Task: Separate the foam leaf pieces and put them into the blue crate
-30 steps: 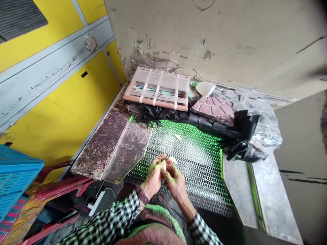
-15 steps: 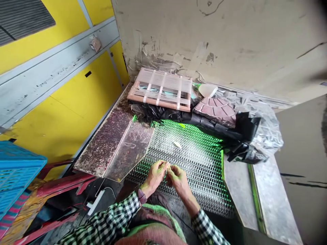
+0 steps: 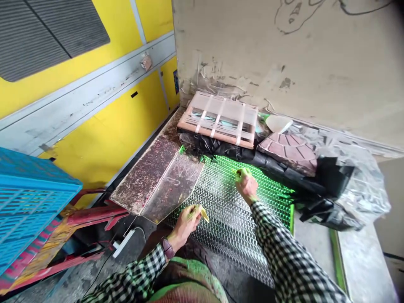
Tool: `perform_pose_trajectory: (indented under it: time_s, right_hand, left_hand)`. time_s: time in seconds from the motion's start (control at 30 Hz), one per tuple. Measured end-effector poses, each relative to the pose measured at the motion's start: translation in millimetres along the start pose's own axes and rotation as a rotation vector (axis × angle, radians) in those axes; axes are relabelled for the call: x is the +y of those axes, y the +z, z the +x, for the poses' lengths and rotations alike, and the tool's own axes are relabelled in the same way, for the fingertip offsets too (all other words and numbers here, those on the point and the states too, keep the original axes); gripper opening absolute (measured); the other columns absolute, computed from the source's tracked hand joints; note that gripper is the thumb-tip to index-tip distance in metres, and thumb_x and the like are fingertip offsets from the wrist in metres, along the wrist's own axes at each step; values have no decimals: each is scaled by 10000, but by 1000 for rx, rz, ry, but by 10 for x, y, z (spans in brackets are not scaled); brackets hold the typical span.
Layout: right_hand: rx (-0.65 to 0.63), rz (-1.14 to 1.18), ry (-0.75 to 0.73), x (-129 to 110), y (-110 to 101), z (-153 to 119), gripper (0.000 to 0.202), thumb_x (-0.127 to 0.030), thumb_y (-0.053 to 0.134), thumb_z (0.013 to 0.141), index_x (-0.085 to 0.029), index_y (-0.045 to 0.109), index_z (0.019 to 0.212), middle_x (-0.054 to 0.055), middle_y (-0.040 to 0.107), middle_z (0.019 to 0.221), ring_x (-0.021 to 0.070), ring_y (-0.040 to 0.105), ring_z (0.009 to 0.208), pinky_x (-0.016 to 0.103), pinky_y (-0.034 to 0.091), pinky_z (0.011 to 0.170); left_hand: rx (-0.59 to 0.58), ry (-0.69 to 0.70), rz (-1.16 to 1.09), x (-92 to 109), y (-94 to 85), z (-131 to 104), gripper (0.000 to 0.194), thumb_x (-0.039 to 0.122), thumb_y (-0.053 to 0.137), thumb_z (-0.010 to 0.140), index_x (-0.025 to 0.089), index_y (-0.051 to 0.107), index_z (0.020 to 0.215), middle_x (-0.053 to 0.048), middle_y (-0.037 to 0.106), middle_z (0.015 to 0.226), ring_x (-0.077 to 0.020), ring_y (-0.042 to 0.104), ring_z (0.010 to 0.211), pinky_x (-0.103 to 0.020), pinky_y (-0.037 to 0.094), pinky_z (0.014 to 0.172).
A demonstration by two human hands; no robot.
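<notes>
Low over the near left part of the metal mesh belt (image 3: 217, 210), my left hand (image 3: 186, 223) pinches a small yellow leaf-shaped piece (image 3: 205, 215) that sticks out past its fingertips. Farther forward, my right hand (image 3: 248, 185) is down at the green-lit far part of the mesh, its fingers curled closed. A thin yellow tip (image 3: 234, 171) shows at those fingers; most of what they hold is hidden. Both sleeves are black-and-white checked.
Beyond the mesh, black plastic (image 3: 230, 151) carries a taped flat pack (image 3: 221, 118) and a pink segmented slab (image 3: 288, 151). Clear plastic wrap (image 3: 366, 181) lies right. Metal side plates (image 3: 173, 181) flank the belt. A blue crate (image 3: 34, 202) stands left, beside a yellow panel (image 3: 110, 139).
My hands, together before, are now apart. The right one has reached forward to the far mesh. A leaf-shaped piece now shows in the left hand. The view has turned left.
</notes>
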State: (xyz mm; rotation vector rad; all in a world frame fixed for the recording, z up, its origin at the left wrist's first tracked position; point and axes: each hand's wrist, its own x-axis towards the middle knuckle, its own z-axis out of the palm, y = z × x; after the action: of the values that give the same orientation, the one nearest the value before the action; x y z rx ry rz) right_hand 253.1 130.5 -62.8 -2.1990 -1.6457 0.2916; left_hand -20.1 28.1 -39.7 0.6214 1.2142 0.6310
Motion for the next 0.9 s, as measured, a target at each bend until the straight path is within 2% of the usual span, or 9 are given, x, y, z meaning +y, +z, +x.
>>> perform_pose_trajectory:
  time_s: [0.23,0.3,0.37,0.4,0.47,0.53,0.67,0.8,0.9]
  right_hand:
    - [-58,-106,-167,40,30,-550,263,-235,417,1045,-141,658,998,71,609,982,116,408,635,261,197,540]
    - [-30,-53,-94,-33,-35,-709,279,-265,420,1041,-138,668,1059,91,634,1023,118,417,616,261,210,520]
    - [-21,119,-3,-173,-135,-880,315,-340,434,1043,-141,670,1102,110,662,1037,135,472,629,260,277,521]
    - [-69,250,40,-260,-180,-979,342,-396,443,1046,-150,673,1102,110,677,1020,149,513,651,263,327,537]
    - [-285,563,122,-439,-226,-1205,400,-527,484,1033,-180,685,1043,85,695,926,173,583,693,273,411,578]
    - [-459,831,248,-581,-198,-1438,441,-622,561,978,-197,662,914,32,654,771,157,570,625,262,416,547]
    - [-384,1093,491,-675,-63,-1750,472,-662,667,878,-205,575,808,-41,538,624,99,451,480,223,335,436]
    - [-370,1166,585,-590,-58,-1815,434,-635,641,884,-207,585,937,-18,629,716,116,542,487,210,357,399]
    - [-288,1130,652,-466,-88,-1816,444,-600,681,840,-205,582,1018,-10,654,721,136,577,497,217,397,406]
  left_hand:
    - [-2,5,-15,34,-65,2,515,673,710,783,182,559,806,59,487,685,-42,318,483,-183,194,428]
    - [-19,1,13,34,-19,20,513,677,697,794,181,569,804,62,476,676,-49,311,483,-195,191,434]
    - [-28,24,69,29,40,50,503,676,673,822,180,587,808,58,483,673,-60,325,492,-208,213,449]
    - [-31,55,108,28,71,66,496,671,651,848,181,591,803,52,494,676,-67,340,501,-214,232,462]
    - [-30,149,205,36,133,92,476,646,600,907,184,594,792,35,530,690,-85,385,529,-227,274,492]
    - [-38,242,304,59,196,101,458,610,551,958,187,602,789,12,577,711,-107,445,569,-241,318,527]
    - [-123,370,450,98,327,90,372,509,530,996,189,651,851,-19,660,772,-151,569,685,-259,423,650]
    - [-99,425,583,39,427,133,307,438,521,1002,195,649,866,-17,683,772,-161,598,695,-267,436,682]
    - [-56,438,659,-27,442,205,303,405,488,1016,201,642,854,-21,711,784,-165,612,687,-270,420,671]
